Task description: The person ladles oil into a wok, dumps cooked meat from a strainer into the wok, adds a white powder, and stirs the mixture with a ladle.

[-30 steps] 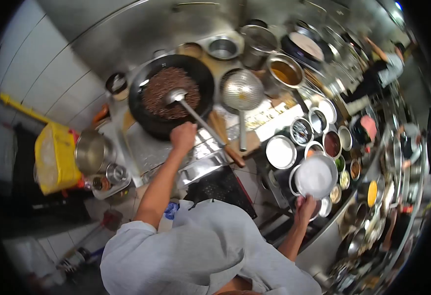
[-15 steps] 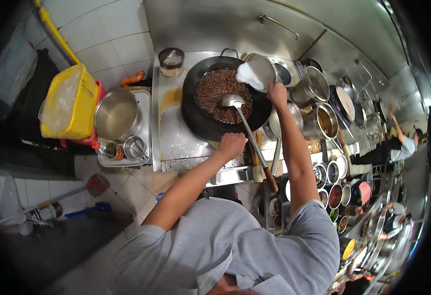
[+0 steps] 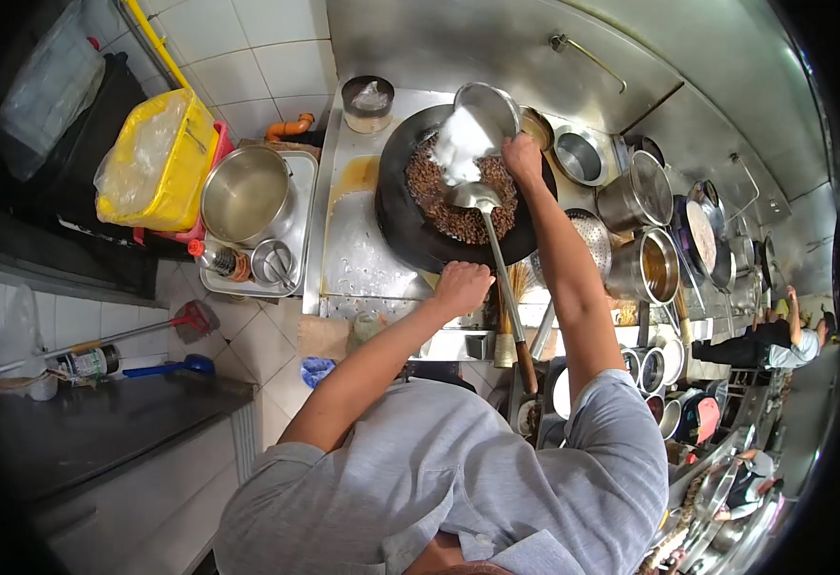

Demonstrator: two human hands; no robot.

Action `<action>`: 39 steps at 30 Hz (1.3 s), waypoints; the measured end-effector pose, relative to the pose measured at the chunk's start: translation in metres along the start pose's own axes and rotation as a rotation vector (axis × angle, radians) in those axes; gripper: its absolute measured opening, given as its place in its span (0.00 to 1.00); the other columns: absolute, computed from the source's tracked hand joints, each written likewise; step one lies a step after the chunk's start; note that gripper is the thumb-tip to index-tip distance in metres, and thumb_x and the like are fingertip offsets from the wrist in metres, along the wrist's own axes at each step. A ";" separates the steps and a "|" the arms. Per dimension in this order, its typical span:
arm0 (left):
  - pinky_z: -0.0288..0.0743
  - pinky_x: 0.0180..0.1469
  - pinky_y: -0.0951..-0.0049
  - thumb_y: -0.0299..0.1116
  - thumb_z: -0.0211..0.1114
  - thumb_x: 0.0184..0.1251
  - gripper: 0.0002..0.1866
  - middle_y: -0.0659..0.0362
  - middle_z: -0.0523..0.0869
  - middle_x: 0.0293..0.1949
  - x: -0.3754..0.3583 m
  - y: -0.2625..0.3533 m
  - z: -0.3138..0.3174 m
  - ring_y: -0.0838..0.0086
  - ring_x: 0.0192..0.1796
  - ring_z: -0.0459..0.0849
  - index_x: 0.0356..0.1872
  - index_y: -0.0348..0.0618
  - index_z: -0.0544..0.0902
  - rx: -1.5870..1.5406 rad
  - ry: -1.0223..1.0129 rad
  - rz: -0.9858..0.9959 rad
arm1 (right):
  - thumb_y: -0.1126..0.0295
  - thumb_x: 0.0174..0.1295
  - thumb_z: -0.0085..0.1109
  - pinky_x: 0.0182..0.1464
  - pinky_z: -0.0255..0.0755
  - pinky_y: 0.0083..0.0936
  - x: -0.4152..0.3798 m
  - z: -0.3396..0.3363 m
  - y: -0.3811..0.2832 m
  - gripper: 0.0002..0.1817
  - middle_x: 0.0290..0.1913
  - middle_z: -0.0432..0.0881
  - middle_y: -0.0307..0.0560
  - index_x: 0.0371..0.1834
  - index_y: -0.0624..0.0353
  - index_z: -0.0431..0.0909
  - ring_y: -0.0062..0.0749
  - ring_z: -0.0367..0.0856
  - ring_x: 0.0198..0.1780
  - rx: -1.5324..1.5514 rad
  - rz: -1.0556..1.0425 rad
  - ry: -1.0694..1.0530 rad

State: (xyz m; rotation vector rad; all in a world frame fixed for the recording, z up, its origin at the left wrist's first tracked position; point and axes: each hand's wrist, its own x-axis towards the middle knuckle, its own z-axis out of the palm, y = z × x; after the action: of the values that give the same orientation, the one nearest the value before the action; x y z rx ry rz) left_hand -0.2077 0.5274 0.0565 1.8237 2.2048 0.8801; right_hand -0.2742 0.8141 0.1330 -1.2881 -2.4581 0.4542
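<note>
A black wok (image 3: 396, 206) holds a mass of small brown pieces (image 3: 430, 187). My right hand (image 3: 522, 158) is closed on the rim of a metal bowl (image 3: 499, 103), tilted over the wok, and white stuff (image 3: 462, 144) pours from it onto the brown pieces. A metal ladle (image 3: 477, 197) rests with its head in the wok, its wooden-ended handle sloping toward me, held by neither hand. At the wok's near rim is my left hand (image 3: 464, 287), its fingers curled over; what they grip is partly hidden.
On the left, a tray (image 3: 303, 182) holds a large pot (image 3: 246, 195) and a bottle (image 3: 217, 259), near a yellow bin (image 3: 166, 177). Right of the wok stand a strainer (image 3: 588, 240) and metal pots (image 3: 645, 268). Co-workers (image 3: 792, 340) stand far right.
The bowl has tipped further over the wok, and the white stuff has slid from it onto the brown pieces. The whole view has shifted slightly.
</note>
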 end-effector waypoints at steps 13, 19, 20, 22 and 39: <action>0.78 0.46 0.49 0.41 0.64 0.73 0.14 0.48 0.89 0.30 0.003 0.000 -0.001 0.50 0.38 0.89 0.30 0.42 0.83 -0.010 -0.055 -0.033 | 0.55 0.71 0.56 0.55 0.81 0.58 -0.001 -0.033 0.075 0.21 0.43 0.87 0.75 0.43 0.67 0.81 0.71 0.87 0.49 -0.158 -0.011 0.154; 0.79 0.45 0.49 0.40 0.63 0.74 0.14 0.47 0.89 0.30 0.005 0.001 -0.005 0.50 0.37 0.90 0.30 0.41 0.82 -0.003 -0.075 -0.015 | 0.58 0.71 0.59 0.52 0.80 0.60 -0.016 -0.024 0.070 0.18 0.40 0.86 0.76 0.45 0.66 0.77 0.74 0.86 0.45 -0.106 -0.078 0.121; 0.79 0.45 0.49 0.40 0.63 0.74 0.14 0.47 0.89 0.30 0.004 0.001 -0.005 0.50 0.37 0.90 0.30 0.41 0.82 0.000 -0.076 -0.017 | 0.58 0.71 0.59 0.52 0.80 0.60 -0.015 -0.022 0.064 0.18 0.40 0.86 0.76 0.45 0.66 0.77 0.74 0.86 0.45 -0.103 -0.079 0.119; 0.79 0.46 0.49 0.40 0.62 0.75 0.15 0.47 0.90 0.31 0.004 0.003 -0.009 0.51 0.37 0.90 0.31 0.41 0.83 0.004 -0.108 -0.040 | 0.59 0.71 0.58 0.52 0.79 0.61 -0.012 -0.023 0.045 0.18 0.40 0.86 0.76 0.47 0.66 0.74 0.72 0.86 0.46 -0.105 -0.167 0.085; 0.79 0.44 0.50 0.41 0.64 0.73 0.14 0.49 0.89 0.30 0.000 0.002 -0.012 0.52 0.37 0.89 0.31 0.41 0.83 -0.037 -0.004 -0.006 | 0.71 0.75 0.45 0.38 0.82 0.55 -0.007 -0.003 0.029 0.14 0.35 0.87 0.72 0.57 0.68 0.67 0.66 0.88 0.34 -0.189 -0.322 0.368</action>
State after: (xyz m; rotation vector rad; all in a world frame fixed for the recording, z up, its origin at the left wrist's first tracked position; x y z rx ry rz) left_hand -0.2116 0.5237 0.0670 1.7999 2.1752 0.9091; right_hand -0.2483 0.8247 0.1229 -0.9125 -2.3636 -0.0934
